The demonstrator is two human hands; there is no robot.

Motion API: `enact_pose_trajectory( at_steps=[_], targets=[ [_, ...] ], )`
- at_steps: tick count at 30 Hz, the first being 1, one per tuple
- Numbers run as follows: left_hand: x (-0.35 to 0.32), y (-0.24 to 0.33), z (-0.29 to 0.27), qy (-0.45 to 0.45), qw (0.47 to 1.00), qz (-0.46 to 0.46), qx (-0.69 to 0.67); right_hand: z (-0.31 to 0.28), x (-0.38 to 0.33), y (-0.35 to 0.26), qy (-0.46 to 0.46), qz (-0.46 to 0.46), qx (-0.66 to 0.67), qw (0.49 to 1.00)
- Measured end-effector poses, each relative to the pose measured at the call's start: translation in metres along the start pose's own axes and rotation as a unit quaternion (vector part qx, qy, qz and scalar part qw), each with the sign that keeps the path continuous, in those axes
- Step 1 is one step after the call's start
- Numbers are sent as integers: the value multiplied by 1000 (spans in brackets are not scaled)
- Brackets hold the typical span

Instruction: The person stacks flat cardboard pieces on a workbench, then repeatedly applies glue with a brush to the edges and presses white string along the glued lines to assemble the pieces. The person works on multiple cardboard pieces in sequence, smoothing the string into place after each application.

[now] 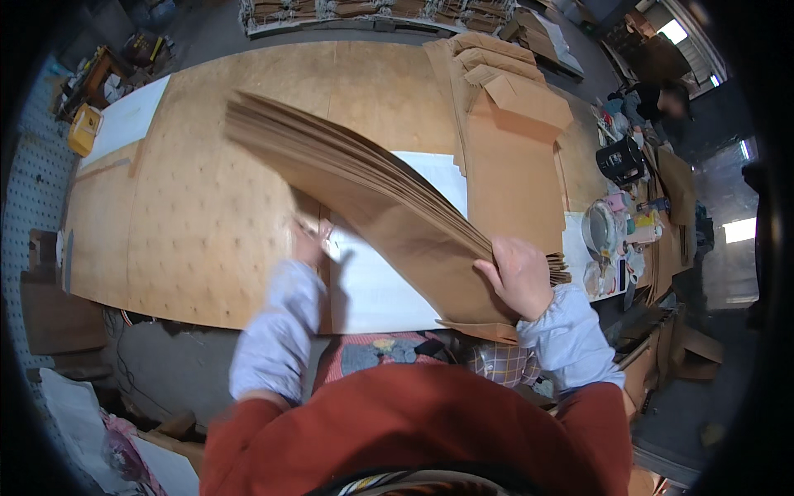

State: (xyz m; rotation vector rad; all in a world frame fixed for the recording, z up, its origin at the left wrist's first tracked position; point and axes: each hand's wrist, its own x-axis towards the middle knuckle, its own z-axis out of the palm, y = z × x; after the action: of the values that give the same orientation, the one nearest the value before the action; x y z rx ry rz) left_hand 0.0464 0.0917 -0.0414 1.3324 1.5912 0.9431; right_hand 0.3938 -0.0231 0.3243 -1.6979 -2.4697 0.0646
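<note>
My right hand (521, 277) is closed around the near right end of a thick stack of brown paper bags (372, 202). The stack slants up toward the far left, its far end tilted and slightly smeared by motion, its layered edges fanned along the upper side. Just left of the stack's lower edge is my left hand (308, 240), blurred, its fingers too unclear to read. A white sheet (376, 289) lies flat on the table beneath the stack, close to my left fingers. More brown paper bags (513, 178) lie in an overlapping pile to the right.
The wide plywood table (198, 207) has a yellow container (84, 130) at its far left. On the right stand a black container (620, 160), a round pale bowl (600, 227) and small clutter. Bundled brown stock (364, 10) sits beyond the table. Another person (666, 103) is at the far right.
</note>
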Motion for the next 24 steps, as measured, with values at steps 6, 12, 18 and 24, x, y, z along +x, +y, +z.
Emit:
enact_pose_trajectory(
  at_steps=[6,12,18,24],
  targets=[
    [164,64,-187,-71,983,146,-87,13,-23,-18,-8,71,36,997],
    [186,134,-179,-319,925,-5,-206,5,-33,-32,-20,129,-11,991],
    [178,138,-183,-259,956,-2,-136,5,-26,-36,-52,189,-19,980],
    [174,104,-201,-265,936,68,-222,8,-32,-38,33,83,41,995]
  ],
)
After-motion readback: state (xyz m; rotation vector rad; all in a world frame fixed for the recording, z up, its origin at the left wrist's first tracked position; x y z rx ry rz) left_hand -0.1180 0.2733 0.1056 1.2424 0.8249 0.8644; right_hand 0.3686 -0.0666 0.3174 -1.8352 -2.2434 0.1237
